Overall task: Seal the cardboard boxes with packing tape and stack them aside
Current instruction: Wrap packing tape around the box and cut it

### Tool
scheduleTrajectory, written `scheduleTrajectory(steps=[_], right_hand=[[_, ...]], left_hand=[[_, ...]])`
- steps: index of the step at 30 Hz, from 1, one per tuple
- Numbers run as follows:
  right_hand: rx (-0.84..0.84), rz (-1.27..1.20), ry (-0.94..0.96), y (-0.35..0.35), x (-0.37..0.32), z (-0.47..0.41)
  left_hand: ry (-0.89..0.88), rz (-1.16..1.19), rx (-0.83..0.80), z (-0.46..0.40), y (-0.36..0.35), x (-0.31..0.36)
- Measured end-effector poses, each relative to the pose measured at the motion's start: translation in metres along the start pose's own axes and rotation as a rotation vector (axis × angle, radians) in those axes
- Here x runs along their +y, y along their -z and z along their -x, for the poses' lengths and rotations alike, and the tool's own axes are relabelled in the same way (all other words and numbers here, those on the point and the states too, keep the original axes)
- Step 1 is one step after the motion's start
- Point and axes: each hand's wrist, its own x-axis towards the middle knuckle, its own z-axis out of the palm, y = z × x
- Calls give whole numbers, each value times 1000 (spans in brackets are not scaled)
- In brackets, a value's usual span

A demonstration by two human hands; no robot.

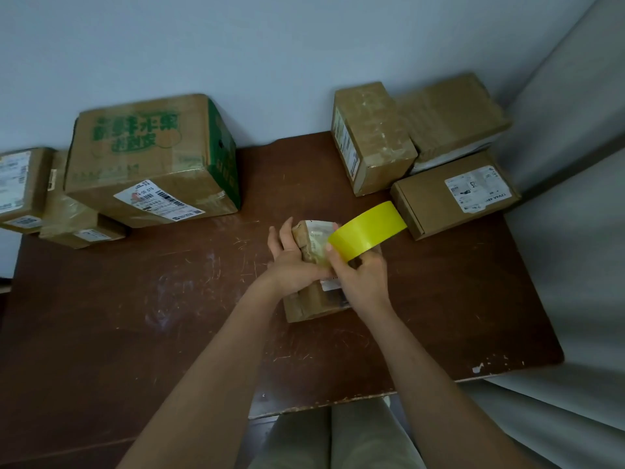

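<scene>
Looking down, we see a small box (313, 292) near the middle of a scratched brown table (135, 316). Behind it to the left stands a large green-printed box (152, 157) with smaller boxes (50, 204) beyond; behind it to the right sit three more boxes (426, 154), the nearest flat one (453, 194) just behind the yellow tape roll (368, 231). Our left hand (291, 262) rests on the small box's left side, fingers fairly straight. Our right hand (362, 279) grips the tape roll, fingers curled through its core, above the box's right side. Bare tabletop lies left of the small box and toward its near edge
</scene>
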Motion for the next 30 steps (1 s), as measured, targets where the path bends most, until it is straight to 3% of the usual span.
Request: scheduleTrajectory(steps=[4, 10, 18, 20, 25, 30], right_hand=[[-114, -117, 9, 5, -7, -8], [-129, -333, -55, 8, -17, -19], [127, -551, -280, 19, -3, -26], [121, -545, -291, 22, -2, -27], [190, -311, -93, 35, -5, -32], [172, -259, -75, 32, -2, -32]], left_hand=[[-52, 164, 5, -1, 5, -13], [-52, 409, 70, 3, 7, -34], [-77, 375, 9, -2, 3, -22], [-75, 400, -6, -1, 3, -23], [-60, 473, -14, 1, 6, -31], [-104, 352, 72, -1, 4, -34]])
